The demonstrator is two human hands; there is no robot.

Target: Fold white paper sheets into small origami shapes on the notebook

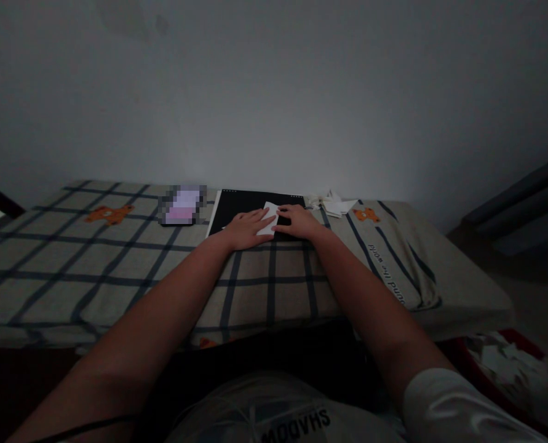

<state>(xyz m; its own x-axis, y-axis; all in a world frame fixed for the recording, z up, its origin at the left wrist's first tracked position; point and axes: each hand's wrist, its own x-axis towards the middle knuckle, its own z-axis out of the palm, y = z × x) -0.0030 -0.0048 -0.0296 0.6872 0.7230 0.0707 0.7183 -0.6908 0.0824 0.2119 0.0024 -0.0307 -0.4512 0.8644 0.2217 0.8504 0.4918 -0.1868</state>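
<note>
One phone (181, 206), its screen pixelated, lies on the desk (117, 271) left of one black board (237, 203). On the board, the left hand (245, 231) lies flat, fingers spread over one white paper (272, 210); the right hand (300, 221), fingers bent, touches its right edge, any grip impossible to tell. Below the board, one shirt (274, 400) reads "SHADOW", upside down. Right of the board: overlapping white pieces (334, 204), uncountable; cloth lettering (387, 274), "und the world"; one red container (525, 339) of scraps
</note>
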